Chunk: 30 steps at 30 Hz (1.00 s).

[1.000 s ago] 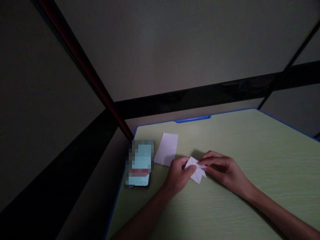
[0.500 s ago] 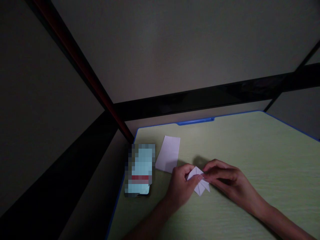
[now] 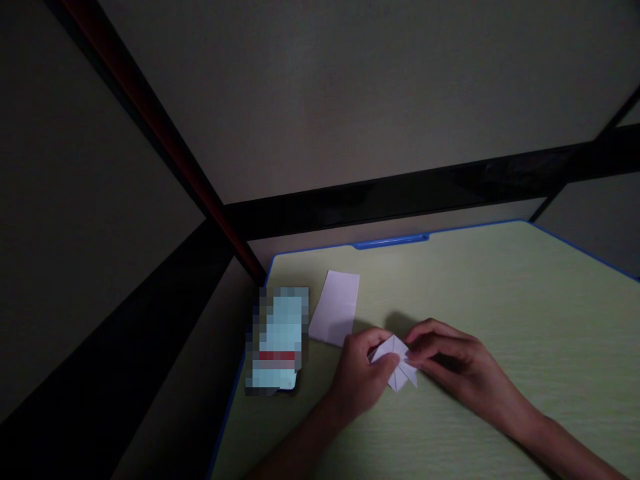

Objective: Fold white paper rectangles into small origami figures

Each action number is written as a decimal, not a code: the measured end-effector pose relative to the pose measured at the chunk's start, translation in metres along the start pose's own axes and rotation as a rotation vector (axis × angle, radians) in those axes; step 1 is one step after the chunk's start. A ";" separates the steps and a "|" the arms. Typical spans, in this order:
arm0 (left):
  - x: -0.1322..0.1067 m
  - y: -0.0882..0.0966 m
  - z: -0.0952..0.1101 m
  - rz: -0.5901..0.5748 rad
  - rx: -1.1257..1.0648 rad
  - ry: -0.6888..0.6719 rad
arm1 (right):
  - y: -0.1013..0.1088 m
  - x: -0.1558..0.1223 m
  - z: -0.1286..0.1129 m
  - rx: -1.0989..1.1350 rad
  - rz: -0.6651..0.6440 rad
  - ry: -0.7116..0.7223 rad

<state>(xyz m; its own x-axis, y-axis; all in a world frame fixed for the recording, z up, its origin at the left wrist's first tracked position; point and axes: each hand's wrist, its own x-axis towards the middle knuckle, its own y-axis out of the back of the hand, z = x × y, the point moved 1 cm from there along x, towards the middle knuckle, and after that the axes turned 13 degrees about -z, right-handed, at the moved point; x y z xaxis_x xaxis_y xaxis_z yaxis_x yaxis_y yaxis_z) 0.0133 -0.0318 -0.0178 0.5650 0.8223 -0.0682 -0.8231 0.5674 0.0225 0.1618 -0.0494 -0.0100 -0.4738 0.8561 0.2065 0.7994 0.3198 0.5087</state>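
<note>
A small piece of folded white paper [image 3: 397, 382] with several creases and a pointed flap at its lower right is held just over the table. My left hand [image 3: 361, 373] is closed on its left side, thumb lying across the front and fingers behind. At the right edge of the folded paper, my right hand [image 3: 450, 357] pinches with thumb and fingertips. Those fingertips cover part of the paper's right side. Beyond my left hand lies a flat white sheet of paper [image 3: 336, 307], its near corner touching the hand's outline in the view.
A phone [image 3: 280, 340], its bright screen blurred out, lies at the table's left edge. The pale wood-grain table [image 3: 500, 280] has a blue rim and a blue pen groove [image 3: 391, 242] at the back. A wall panel [image 3: 375, 100] rises behind it.
My left thumb has shifted slightly on the folded paper, and the paper has turned a little. Both hands keep hold of it. The whole view has drifted slightly.
</note>
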 end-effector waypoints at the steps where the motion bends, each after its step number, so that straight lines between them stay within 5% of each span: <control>1: 0.000 0.000 0.000 -0.007 -0.008 -0.002 | 0.000 0.000 0.000 -0.008 0.015 0.002; 8: 0.001 0.000 0.000 0.008 0.028 -0.010 | 0.002 0.000 -0.002 -0.041 0.088 -0.004; 30: 0.001 0.001 0.004 -0.026 0.024 -0.024 | 0.007 0.005 0.005 0.296 0.006 -0.121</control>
<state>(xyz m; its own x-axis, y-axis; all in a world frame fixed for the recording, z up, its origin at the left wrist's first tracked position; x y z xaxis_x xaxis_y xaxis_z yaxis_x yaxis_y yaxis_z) 0.0132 -0.0305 -0.0142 0.5878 0.8077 -0.0448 -0.8066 0.5895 0.0448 0.1666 -0.0415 -0.0095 -0.4356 0.8947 0.0990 0.8832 0.4036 0.2388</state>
